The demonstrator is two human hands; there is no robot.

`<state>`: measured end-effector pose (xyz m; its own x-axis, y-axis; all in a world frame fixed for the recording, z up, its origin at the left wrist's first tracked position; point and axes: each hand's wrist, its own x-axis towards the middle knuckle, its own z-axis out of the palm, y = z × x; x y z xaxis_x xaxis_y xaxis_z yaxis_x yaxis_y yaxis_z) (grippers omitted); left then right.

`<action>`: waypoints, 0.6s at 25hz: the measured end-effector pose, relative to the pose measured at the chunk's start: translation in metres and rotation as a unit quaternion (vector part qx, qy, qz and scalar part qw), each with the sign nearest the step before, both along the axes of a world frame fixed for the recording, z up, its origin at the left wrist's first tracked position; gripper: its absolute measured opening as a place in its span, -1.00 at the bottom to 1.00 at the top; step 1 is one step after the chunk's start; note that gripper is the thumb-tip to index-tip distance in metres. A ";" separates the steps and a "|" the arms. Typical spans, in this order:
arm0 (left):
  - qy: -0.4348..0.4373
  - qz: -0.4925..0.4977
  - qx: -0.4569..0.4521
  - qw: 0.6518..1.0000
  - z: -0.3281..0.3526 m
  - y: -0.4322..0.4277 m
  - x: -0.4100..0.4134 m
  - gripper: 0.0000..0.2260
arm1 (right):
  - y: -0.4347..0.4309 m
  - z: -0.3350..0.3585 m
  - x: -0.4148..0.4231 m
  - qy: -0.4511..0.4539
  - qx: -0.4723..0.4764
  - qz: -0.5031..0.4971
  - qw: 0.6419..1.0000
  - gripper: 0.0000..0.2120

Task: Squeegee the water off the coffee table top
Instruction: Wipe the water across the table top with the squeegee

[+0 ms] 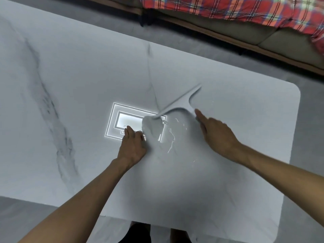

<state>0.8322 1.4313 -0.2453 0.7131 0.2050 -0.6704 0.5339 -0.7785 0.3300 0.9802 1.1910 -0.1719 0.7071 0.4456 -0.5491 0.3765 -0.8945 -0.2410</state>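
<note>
Midway across the marble counter [70, 76], the right hand [217, 135] gripped the squeegee [184, 102] by its handle, blade beside the water [171, 137]; the left hand [133, 146] rested empty on the surface, fingers loosely bent.

Looking straight down at a white marble-look coffee table [87, 76] with grey veins running through it. The right hand [217, 135] grips the handle of a grey T-shaped squeegee [182, 102], index finger laid out along it, blade angled diagonally and a bit motion-blurred. The blade's near end sits right at the edge of a water puddle [168, 135], which spreads out between the two hands. The left hand [133, 144] rests on the tabletop, fingers down, partly covering a bright rectangular ceiling light reflection [122, 120]. Past the far edge there's grey floor [306, 120], then a beige sofa [289, 44] with a red plaid blanket [228, 9] on it.
</note>
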 end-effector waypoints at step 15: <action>-0.036 -0.009 -0.003 0.999 0.000 0.005 -0.059 -0.68 | 0.121 -0.007 0.088 -0.049 0.046 -0.122 0.990 -0.62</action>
<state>0.7727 1.4359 -0.2455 0.7631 0.1880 -0.6184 0.4946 -0.7857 0.3715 1.0677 1.3118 -0.1789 0.8480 0.2994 -0.4374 0.1767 -0.9377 -0.2993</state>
